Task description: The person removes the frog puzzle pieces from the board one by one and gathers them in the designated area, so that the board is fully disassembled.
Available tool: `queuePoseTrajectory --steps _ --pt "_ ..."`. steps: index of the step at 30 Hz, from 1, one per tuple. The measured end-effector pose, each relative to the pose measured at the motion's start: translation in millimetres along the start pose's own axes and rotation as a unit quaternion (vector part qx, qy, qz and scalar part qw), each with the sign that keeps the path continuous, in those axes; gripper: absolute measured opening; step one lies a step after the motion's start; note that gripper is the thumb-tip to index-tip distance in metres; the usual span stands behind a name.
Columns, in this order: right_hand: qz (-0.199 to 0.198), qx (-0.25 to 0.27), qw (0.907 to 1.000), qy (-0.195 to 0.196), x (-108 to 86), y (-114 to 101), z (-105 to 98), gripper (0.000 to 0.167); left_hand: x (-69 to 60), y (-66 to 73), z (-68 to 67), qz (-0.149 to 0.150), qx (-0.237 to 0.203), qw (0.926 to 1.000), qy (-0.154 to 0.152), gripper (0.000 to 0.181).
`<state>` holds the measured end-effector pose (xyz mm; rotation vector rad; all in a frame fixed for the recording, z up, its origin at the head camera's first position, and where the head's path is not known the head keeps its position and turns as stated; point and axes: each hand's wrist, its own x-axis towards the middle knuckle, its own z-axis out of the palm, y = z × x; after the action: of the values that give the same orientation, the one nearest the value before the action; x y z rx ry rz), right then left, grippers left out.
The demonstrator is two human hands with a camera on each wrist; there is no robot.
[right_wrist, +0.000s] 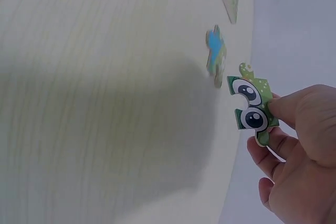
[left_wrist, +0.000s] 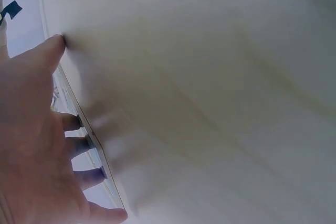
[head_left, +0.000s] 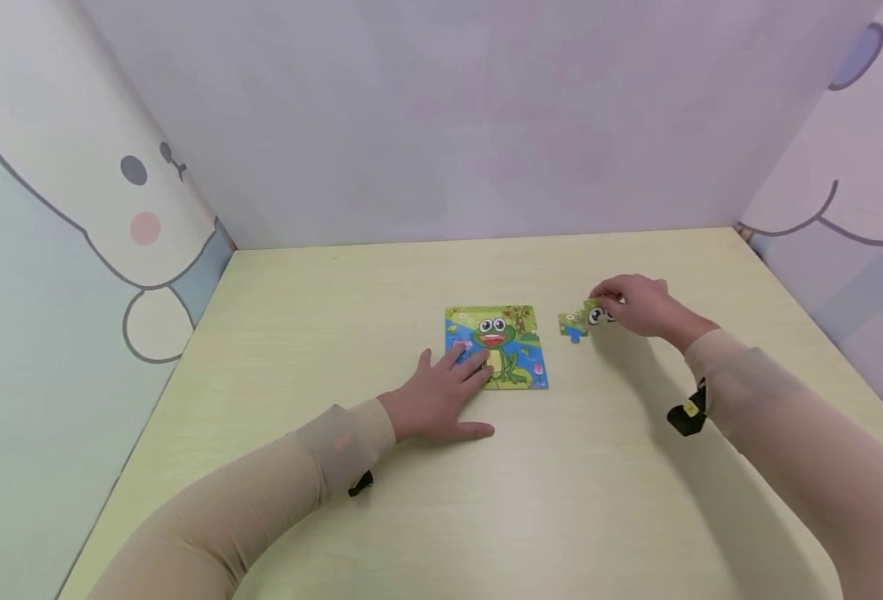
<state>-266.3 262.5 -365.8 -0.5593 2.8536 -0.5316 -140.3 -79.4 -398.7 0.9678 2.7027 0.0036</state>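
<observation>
- Eye piece (right_wrist: 258,103): a green jigsaw piece printed with two large eyes; located above the table, right of the frog board, pinched in the right hand.
- Right hand (head_left: 640,307): thumb and fingers close together, gripping one edge of the eye piece; the remaining fingers curl loosely beneath.
- Loose piece (head_left: 572,327): green and blue; lies on the table between the frog board and the right hand, touching neither.
- Frog board (head_left: 518,350): a square picture of a seated green frog, lying flat on the table.
- Left hand (head_left: 437,396): grasps nothing; fingers extended and spread, several fingertips resting on the lower left part of the frog board, thumb pointing out to the side.
- Table (head_left: 561,500): pale, wood-grained surface beneath both hands.
- Rear wall (head_left: 449,125): plain and pale, standing behind the table's far edge.
</observation>
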Motion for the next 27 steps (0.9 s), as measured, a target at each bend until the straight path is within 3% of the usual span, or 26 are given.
queuePoseTrajectory --steps 7,16,22,27 --pt "0.04 -0.017 0.9988 -0.021 -5.8 30 1 0.031 -0.6 0.1 0.2 0.001 0.0 1.0 -0.001 0.089" --pt "0.066 -0.037 0.9971 -0.009 -5.9 39 4 0.033 -0.7 1.1 1.2 0.0 -0.008 1.0 0.001 0.089" --pt "0.045 -0.036 0.9983 0.009 -0.5 26 7 0.033 -1.2 0.7 1.5 0.001 -0.006 1.0 0.003 0.089" --pt "0.01 -0.025 0.9995 0.013 7.3 -1 13 0.031 -1.2 1.1 1.6 -0.001 -0.004 1.0 0.001 0.09"
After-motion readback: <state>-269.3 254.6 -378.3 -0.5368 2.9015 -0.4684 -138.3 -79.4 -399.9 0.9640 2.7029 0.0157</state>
